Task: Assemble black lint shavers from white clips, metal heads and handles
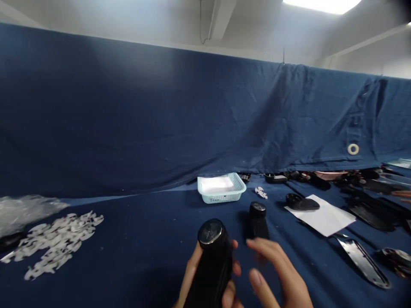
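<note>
Tilted black cylinder [213, 261] with silver-rimmed round top

Navy-cloth worktop [135, 278] carried a black cylinder [257, 220], pale blue basket [221, 196] and white paper sheet [324, 216]. White cutouts [54, 244] lay left.

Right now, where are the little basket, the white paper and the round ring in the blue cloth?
Light blue plastic basket [221, 197]: head view, front wall.
White paper sheet [330, 218]: head view, right part.
Round eyelet in the blue cloth [349, 149]: head view, left rim.

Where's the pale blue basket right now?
In the head view, the pale blue basket sits on the navy cloth at the foot of the hanging blue curtain, left of the white paper sheet.
</note>
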`<act>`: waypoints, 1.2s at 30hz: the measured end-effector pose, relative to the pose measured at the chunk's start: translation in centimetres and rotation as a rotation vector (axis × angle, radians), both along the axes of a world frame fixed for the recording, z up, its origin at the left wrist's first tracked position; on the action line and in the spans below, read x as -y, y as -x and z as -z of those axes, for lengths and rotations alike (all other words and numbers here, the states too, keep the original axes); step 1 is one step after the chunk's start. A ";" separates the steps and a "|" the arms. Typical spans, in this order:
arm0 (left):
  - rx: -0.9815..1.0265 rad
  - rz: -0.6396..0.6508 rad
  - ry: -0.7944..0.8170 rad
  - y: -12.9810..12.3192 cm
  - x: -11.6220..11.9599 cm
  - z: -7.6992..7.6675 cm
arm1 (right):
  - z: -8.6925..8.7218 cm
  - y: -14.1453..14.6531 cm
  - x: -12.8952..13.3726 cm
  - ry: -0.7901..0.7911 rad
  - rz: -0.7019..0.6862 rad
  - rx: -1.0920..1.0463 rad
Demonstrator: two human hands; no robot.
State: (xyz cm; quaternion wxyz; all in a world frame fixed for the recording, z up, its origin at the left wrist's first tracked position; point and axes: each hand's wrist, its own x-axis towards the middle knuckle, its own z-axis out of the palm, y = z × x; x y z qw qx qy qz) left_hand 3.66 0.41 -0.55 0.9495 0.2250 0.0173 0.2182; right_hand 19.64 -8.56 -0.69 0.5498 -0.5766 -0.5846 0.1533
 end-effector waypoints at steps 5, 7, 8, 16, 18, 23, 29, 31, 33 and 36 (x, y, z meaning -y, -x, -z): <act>-0.138 0.144 -0.040 1.6 0.0 1.7 | -5.0 1.1 -3.5 0.329 -0.373 -0.392; -0.178 0.189 -0.067 2.1 -0.5 2.9 | -5.8 1.5 -4.3 0.388 -0.559 -0.512; -0.192 0.208 -0.078 2.4 -0.7 3.4 | -6.0 1.7 -4.5 0.389 -0.601 -0.552; -0.250 0.223 -0.083 2.5 -0.8 1.6 | -4.9 2.6 -5.0 0.361 -0.642 -0.714; -0.239 0.175 -0.044 2.2 -0.5 0.1 | -4.6 2.7 -5.1 0.368 -0.619 -0.735; -0.399 -0.154 0.125 2.1 0.2 -2.2 | -3.6 3.4 -5.1 0.405 -0.382 -0.710; -0.558 -0.506 -0.095 3.1 1.2 -1.7 | -3.3 3.7 -5.1 0.301 -0.381 -0.420; -0.609 -0.643 -0.229 3.6 1.4 -0.8 | -3.6 3.7 -4.9 0.224 -0.348 -0.176; -0.611 -0.717 -0.302 4.1 1.7 0.3 | -3.8 3.9 -4.6 0.136 -0.286 0.078; -0.669 -0.740 -0.362 4.7 2.5 1.9 | -3.9 4.9 -4.1 0.002 -0.175 0.320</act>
